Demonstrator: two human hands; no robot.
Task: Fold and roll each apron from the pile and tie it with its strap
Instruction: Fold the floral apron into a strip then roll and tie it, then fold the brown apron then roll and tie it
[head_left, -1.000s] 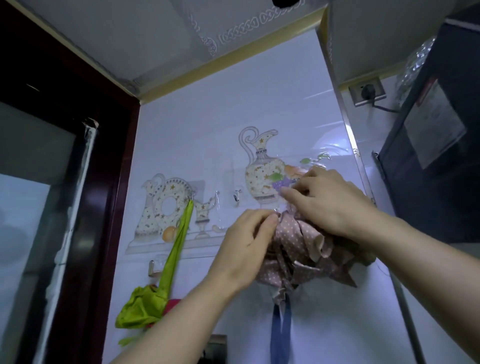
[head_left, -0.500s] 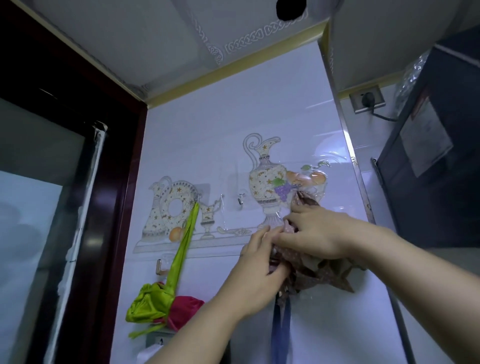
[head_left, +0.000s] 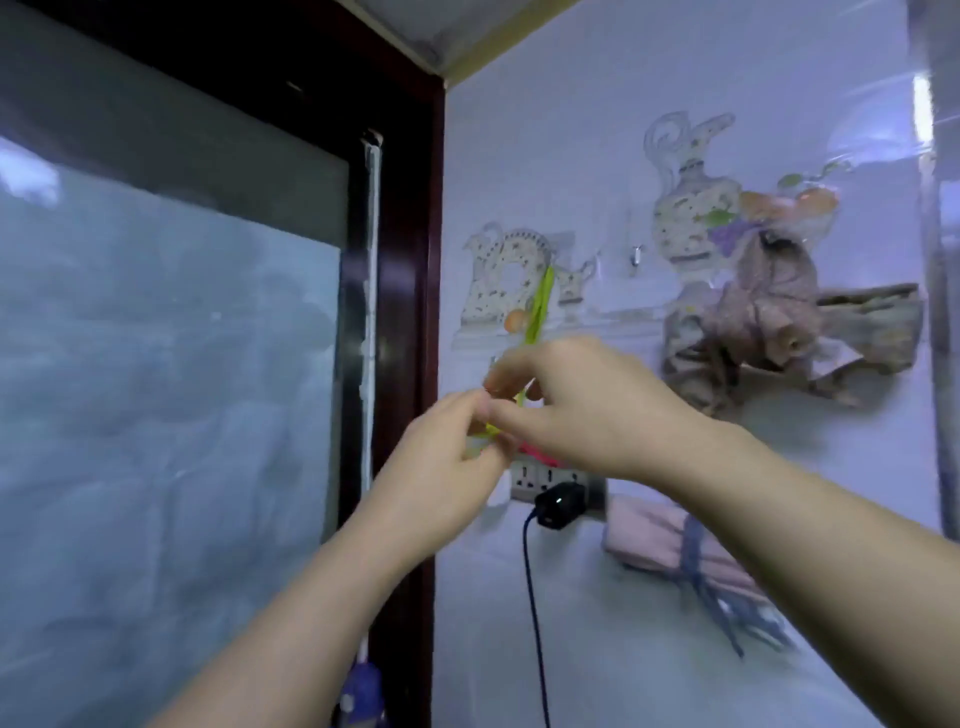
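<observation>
A dotted brown apron bundle (head_left: 758, 317) hangs on a wall hook at the upper right, with neither hand on it. A green apron hangs by its strap (head_left: 540, 306) from another hook to the left; its bundle is hidden behind my hands. My left hand (head_left: 447, 457) and my right hand (head_left: 582, 405) meet in front of the green apron, fingers curled and pinching the green fabric. A bit of pink cloth (head_left: 535, 453) shows just under my right hand. A pink rolled apron (head_left: 670, 540) tied with a blue-grey strap lies on the surface at the lower right.
A dark-framed window (head_left: 171, 389) fills the left. A wall socket (head_left: 545, 480) with a black plug and hanging cable (head_left: 535, 623) sits below my hands. The tiled wall bears jug and fruit decals (head_left: 691, 202). A blue object (head_left: 363, 696) stands at the window frame's foot.
Both hands left the dotted brown apron, which now hangs on its hook, and moved left to the green apron. The view swung left and down.
</observation>
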